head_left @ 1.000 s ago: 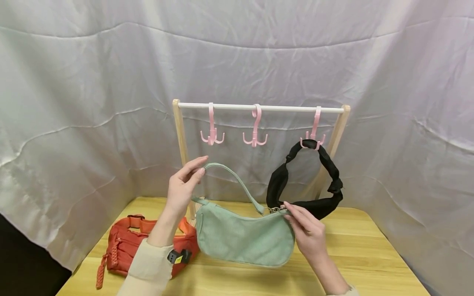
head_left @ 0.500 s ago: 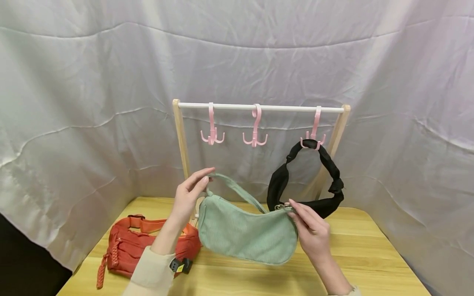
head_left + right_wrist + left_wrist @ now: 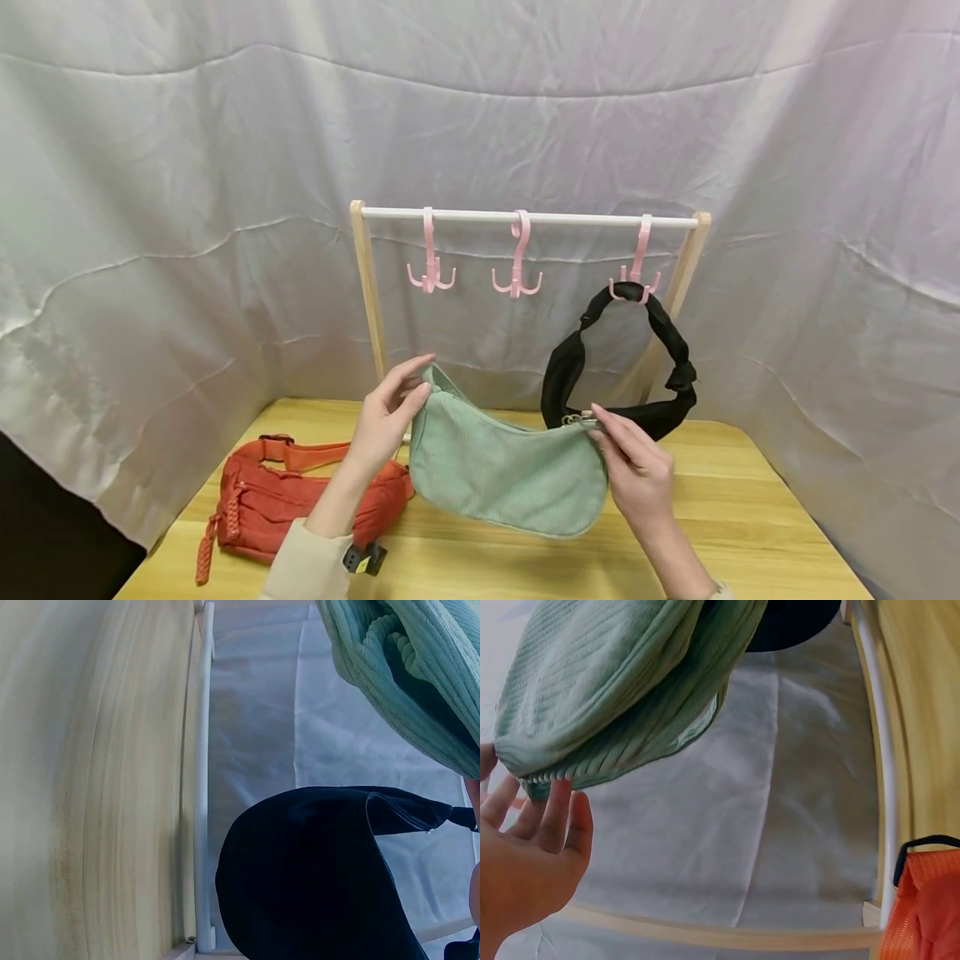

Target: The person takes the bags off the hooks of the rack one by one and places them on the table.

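Note:
A mint-green corduroy shoulder bag point(image 3: 510, 471) is held up over the table between both hands. At its upper left corner my left hand point(image 3: 386, 421) pinches the bag's edge between thumb and fingers. My right hand point(image 3: 633, 462) pinches the upper right corner, beside the metal strap rings point(image 3: 573, 419). The bag's strap is mostly hidden behind its top edge. In the left wrist view the fingers of the left hand point(image 3: 536, 847) are at the ribbed green fabric point(image 3: 607, 690). Only a sliver of the right hand point(image 3: 475, 892) shows in the right wrist view, below the green bag point(image 3: 420, 682).
Behind the bag stands a wooden rack with a white rail point(image 3: 472, 217) carrying pink hooks point(image 3: 517, 258). A black bag point(image 3: 562, 375) hangs from the right hook. On the wooden table point(image 3: 735, 517), at the left, lies a red-orange waist bag point(image 3: 262, 504).
The left hand has moved down and slightly right, from the raised strap to the bag's top left corner. The strap has sunk behind the bag. The right hand has shifted slightly right.

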A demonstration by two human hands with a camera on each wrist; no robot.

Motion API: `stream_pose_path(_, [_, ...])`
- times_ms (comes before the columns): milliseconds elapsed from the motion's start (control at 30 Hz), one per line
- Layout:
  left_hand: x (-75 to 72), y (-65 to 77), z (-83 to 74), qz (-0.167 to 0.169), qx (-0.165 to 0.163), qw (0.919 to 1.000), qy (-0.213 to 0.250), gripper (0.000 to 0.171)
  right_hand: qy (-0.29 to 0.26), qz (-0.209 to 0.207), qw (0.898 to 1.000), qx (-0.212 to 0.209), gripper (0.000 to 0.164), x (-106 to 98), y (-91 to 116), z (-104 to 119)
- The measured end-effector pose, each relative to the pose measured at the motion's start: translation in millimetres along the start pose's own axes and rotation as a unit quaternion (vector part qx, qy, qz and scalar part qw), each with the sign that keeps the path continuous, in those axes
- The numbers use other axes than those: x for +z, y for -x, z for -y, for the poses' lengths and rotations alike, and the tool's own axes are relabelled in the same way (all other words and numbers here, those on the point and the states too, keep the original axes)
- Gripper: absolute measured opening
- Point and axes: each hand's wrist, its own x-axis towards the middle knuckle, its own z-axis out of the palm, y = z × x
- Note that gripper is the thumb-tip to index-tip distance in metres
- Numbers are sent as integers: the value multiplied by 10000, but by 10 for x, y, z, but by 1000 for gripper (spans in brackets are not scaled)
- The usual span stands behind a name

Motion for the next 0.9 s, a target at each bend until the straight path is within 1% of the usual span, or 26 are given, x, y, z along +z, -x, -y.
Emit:
stream_pose_path(100, [-21,40,23,151,7,9998,-129,44,-16,-69,10000,-31,25,14,-20,21])
stream_pose_path(300, [-70,122,58,424,-167,9979,-466,49,-23,-167,9999,-4,26,20,-21,24])
stream_pose_path(533, [-91,165,65,575,-183,9966,-562,56,57,-118,9998,137,32,4,12,1])
stream_pose_path(600, [-93,175,58,579,-256,9959,-648,55,60,-106,9998,166,33,3,12,8])
stream_pose_path(767, [-97,224,34,557,-572,9933,-837,49,106,-98,9998,152,32,7,16,29])
stream_pose_path(900, [-105,275,37,618,-795,9929,-627,47,95,-69,9997,201,32,8,47,29])
